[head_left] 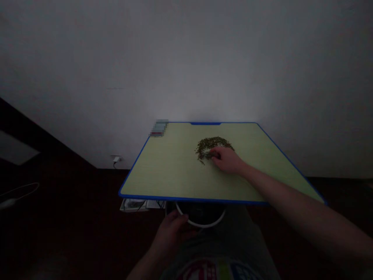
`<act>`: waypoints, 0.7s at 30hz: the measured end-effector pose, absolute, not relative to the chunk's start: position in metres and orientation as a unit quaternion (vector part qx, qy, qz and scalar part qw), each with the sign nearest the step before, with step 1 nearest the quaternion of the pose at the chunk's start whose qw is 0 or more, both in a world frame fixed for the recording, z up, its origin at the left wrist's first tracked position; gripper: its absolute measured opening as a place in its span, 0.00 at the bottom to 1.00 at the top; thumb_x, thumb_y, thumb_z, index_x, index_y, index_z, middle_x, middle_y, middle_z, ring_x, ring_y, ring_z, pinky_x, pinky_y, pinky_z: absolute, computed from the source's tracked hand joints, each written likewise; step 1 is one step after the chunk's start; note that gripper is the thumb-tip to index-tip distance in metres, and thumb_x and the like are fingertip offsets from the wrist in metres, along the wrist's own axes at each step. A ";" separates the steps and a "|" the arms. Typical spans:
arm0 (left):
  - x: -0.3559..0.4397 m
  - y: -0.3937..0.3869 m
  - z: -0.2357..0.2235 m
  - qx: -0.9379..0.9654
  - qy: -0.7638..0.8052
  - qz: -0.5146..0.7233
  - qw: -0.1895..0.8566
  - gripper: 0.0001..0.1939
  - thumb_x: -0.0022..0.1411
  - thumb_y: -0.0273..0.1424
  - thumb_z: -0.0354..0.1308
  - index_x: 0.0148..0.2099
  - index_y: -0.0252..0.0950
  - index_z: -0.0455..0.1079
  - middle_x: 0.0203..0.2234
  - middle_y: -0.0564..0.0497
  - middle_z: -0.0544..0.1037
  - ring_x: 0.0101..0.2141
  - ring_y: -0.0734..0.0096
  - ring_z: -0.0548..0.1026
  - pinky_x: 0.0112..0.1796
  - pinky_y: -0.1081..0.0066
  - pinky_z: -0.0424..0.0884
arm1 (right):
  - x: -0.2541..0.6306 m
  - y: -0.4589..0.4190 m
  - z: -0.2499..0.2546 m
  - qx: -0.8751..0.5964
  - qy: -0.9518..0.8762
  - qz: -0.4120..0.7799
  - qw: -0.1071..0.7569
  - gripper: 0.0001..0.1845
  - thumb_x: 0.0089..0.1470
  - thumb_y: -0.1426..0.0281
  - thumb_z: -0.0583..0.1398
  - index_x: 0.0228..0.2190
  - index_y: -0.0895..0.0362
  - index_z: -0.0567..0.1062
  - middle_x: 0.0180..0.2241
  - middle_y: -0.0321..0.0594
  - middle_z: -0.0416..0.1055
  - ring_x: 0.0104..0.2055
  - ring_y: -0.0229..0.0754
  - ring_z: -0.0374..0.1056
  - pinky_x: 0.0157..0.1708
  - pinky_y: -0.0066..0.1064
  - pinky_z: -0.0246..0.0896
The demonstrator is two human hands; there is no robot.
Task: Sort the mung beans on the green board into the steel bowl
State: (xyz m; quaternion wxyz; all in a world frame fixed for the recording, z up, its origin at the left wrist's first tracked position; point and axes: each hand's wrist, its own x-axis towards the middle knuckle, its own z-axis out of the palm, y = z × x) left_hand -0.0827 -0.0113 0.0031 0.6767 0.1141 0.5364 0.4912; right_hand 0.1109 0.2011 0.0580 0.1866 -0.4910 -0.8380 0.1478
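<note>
Brown grains [214, 141], right fingers [217, 149] pinching an unclear object [209, 155], left fingers [182, 220] grasping curved rim [205, 226]

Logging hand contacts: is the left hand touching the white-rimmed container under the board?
Touching: the head view shows the left hand with its thumb on the container rim.
</note>
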 end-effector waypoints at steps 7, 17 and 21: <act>-0.086 -0.015 0.001 0.116 0.526 0.498 0.680 0.09 0.49 0.28 0.63 0.35 0.32 0.72 0.29 0.45 0.82 0.29 0.62 0.80 0.29 0.67 0.75 | 0.103 0.196 0.062 -0.515 -0.827 0.127 0.185 0.14 0.47 0.72 0.57 0.38 0.58 0.75 0.26 0.38 0.72 0.28 0.38 0.64 0.30 0.28 0.54; -0.087 -0.014 0.004 0.113 0.532 0.496 0.677 0.08 0.50 0.28 0.62 0.35 0.32 0.72 0.28 0.45 0.82 0.29 0.63 0.80 0.30 0.67 0.74 | 0.108 0.190 0.058 -0.529 -0.813 0.119 0.213 0.13 0.48 0.73 0.55 0.38 0.58 0.74 0.26 0.40 0.73 0.28 0.40 0.65 0.31 0.29 0.55; -0.087 -0.014 0.003 0.114 0.529 0.493 0.681 0.08 0.49 0.28 0.63 0.35 0.32 0.72 0.28 0.45 0.82 0.29 0.63 0.80 0.29 0.67 0.74 | 0.103 0.191 0.056 -0.531 -0.811 0.110 0.219 0.14 0.49 0.72 0.55 0.39 0.58 0.74 0.27 0.41 0.73 0.28 0.40 0.65 0.31 0.30 0.55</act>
